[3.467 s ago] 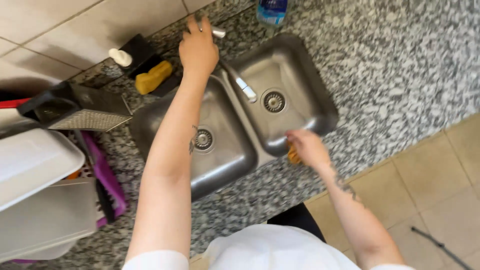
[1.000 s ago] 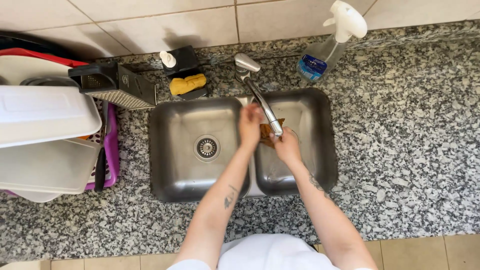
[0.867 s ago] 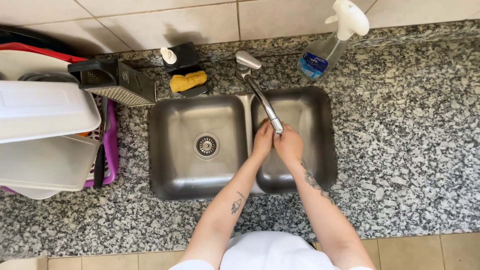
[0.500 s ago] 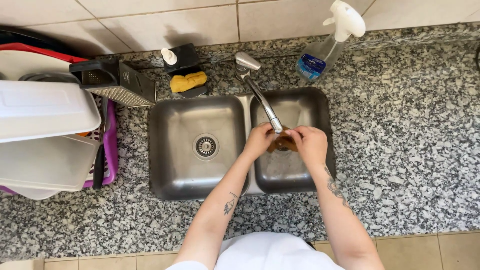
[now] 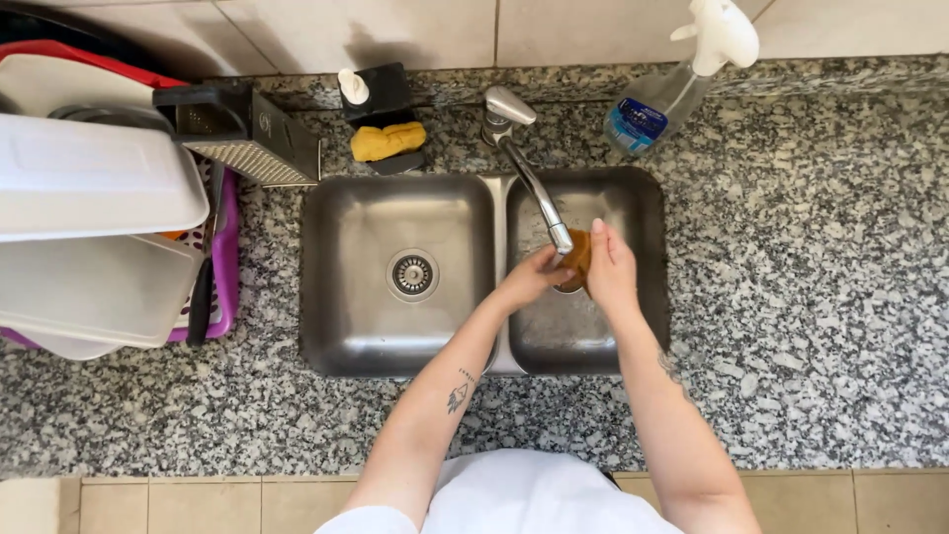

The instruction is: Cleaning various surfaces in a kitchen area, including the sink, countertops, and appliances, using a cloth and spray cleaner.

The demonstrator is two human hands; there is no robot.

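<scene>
Orange-brown and small, the sponge (image 5: 576,265) sits pinched between my two hands right under the spout of the tap (image 5: 534,188), over the right basin (image 5: 633,326) of the steel double sink. I read the placement as deliberate: held there, whatever runs from the spout would fall on it and drain into the basin rather than onto the counter. I cannot make out a stream of water.

My right hand (image 5: 611,269) closes around the sponge from the right, fingers extended upward along its side, palm pressed in. My left hand (image 5: 529,282) meets it from the left, fingertips curled onto its lower edge; I cannot tell how firmly that side squeezes, since the spout tip hides part of the contact. Both hands are closed on the same object, none free.

Moving outward, the left basin (image 5: 395,272) has only its drain strainer showing. Behind the sink, a yellow sponge (image 5: 388,140) rests in front of a dark holder (image 5: 381,94) against the tiled wall, near the tap's base. A spray bottle (image 5: 682,84) with a white trigger leans on the speckled granite counter (image 5: 811,297) behind the right basin. To the left, a metal box grater (image 5: 247,133) lies tilted beside a purple dish rack (image 5: 222,287) stacked with white plastic containers (image 5: 89,178), well apart from the hands.
</scene>
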